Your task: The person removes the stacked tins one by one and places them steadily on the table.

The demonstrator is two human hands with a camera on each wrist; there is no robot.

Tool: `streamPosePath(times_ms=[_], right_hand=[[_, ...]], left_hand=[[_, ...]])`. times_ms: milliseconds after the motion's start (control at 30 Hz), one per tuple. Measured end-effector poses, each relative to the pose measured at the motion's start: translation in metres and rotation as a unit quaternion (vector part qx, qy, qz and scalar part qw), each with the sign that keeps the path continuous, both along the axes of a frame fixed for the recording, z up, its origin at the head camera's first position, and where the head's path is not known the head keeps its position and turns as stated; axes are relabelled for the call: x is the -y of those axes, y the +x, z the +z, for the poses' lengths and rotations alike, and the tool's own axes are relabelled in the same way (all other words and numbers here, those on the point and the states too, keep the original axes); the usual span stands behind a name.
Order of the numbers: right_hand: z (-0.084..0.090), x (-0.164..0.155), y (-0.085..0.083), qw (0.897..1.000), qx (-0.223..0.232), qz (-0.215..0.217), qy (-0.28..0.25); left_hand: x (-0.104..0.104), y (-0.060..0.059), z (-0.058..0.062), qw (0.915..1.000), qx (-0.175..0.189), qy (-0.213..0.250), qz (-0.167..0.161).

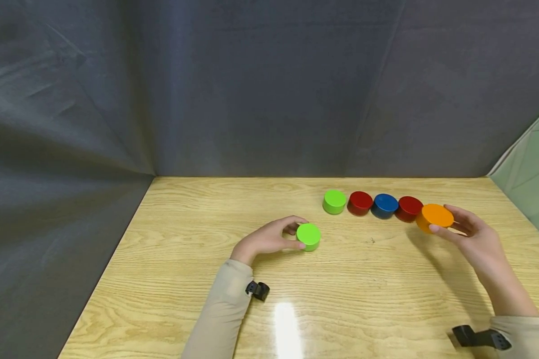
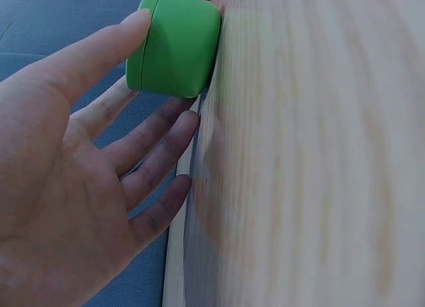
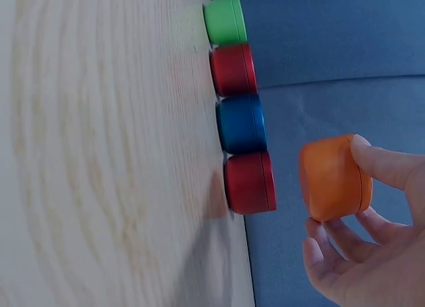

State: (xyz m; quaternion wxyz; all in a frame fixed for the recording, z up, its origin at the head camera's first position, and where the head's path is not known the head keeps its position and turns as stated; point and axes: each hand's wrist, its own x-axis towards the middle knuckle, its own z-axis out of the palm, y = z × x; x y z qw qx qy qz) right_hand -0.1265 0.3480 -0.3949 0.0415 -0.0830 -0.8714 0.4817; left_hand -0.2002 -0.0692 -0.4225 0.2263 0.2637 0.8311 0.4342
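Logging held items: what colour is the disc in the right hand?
Orange disc; clearest in the right wrist view.

Two bare hands, long beige sleeves.
Left hand (image 1: 269, 238) and right hand (image 1: 476, 239) without gloves or rings; snug cuffs ending just behind each wrist, with a small black clip-like device (image 1: 257, 289) strapped beside each cuff.
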Motion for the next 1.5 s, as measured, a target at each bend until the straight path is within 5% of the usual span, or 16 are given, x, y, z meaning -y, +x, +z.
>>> streamPosePath(times_ms=[700, 1267, 1500], right_hand=[[0.0, -0.012, -0.01, 0.998, -0.015, -0.043, -0.045], [-0.009, -0.02, -0.026, 0.984, -0.036, -0.07, -0.157], [-0.011, -0.022, -0.029, 0.985, -0.018, -0.092, -0.148]], left_hand=[[0.0, -0.001, 0.0, 1.0, 0.0, -0.002, 0.005], [0.0, -0.002, -0.002, 1.0, 0.002, -0.003, 0.006], [-0.001, -0.001, -0.002, 1.0, 0.001, -0.006, 0.005]])
